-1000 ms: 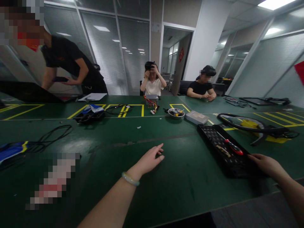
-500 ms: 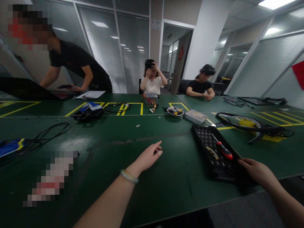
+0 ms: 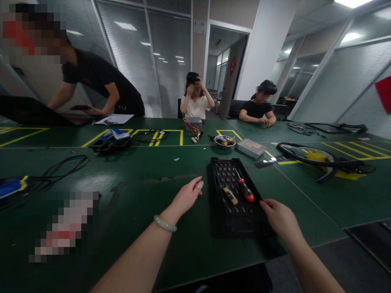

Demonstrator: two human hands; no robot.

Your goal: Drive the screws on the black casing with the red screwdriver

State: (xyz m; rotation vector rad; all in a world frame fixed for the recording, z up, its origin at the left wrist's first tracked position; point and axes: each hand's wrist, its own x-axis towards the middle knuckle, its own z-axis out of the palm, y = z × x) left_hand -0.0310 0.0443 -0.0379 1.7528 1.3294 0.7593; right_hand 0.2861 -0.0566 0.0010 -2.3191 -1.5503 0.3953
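Note:
My right hand (image 3: 279, 213) grips the right edge of a black plastic tray (image 3: 221, 173), thumb on the rim and the other fingers partly hidden. Inside the tray lie a red-and-black screwdriver (image 3: 246, 190) and a small brownish piece (image 3: 230, 195) whose kind I cannot make out. To the left of the tray, my left hand (image 3: 187, 195) hovers over the green table with its fingers stretched out and nothing in them. A pale bangle (image 3: 165, 224) circles my left wrist.
Beyond the tray stand a metal bowl (image 3: 225, 142) of small parts and a grey box (image 3: 251, 148). A power supply with coloured wires (image 3: 193, 124) sits farther back. Cables (image 3: 65, 167) lie left; a black curved strap (image 3: 324, 158) lies right. Three people are across the table (image 3: 137, 167).
My right hand has brought the black tray leftward, closer to my left hand, with the screwdriver and small piece still inside. My left hand has barely moved.

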